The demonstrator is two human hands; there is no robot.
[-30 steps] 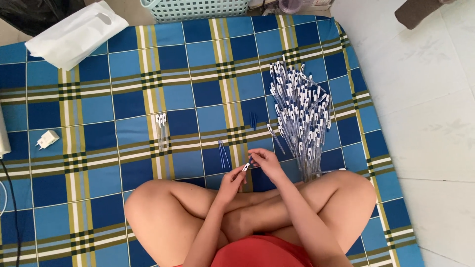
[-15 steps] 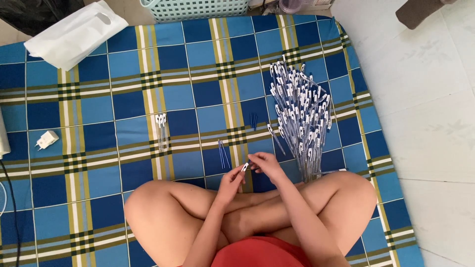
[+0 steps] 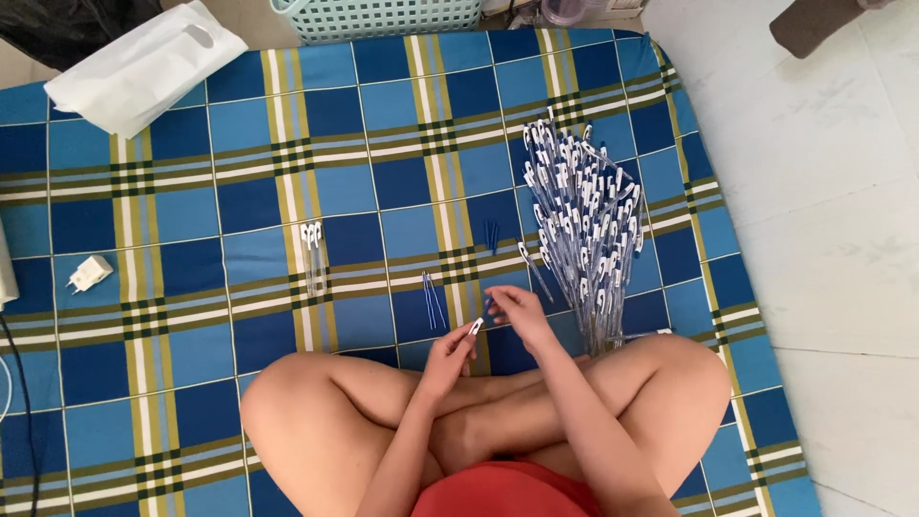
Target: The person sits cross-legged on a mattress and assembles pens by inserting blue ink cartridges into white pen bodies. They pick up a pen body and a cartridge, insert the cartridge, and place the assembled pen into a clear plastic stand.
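Observation:
I sit cross-legged on a blue plaid mat (image 3: pixel 239 191). My left hand (image 3: pixel 448 359) pinches a clear pen barrel with a white clip (image 3: pixel 476 326), its tip pointing toward my right hand. My right hand (image 3: pixel 514 308) holds a small blue part against that barrel's end. A big pile of assembled pens (image 3: pixel 582 230) with white clips lies just right of my hands. A few thin blue refills (image 3: pixel 432 300) lie on the mat left of my hands, and more small blue pieces (image 3: pixel 492 235) farther out.
A small bunch of clear pen barrels (image 3: pixel 313 254) lies at centre-left. A white plastic bag (image 3: pixel 144 65) and a pale green basket (image 3: pixel 383 14) sit at the mat's far edge. A white charger plug (image 3: pixel 89 275) lies at the left. White floor tiles (image 3: pixel 823 191) lie to the right.

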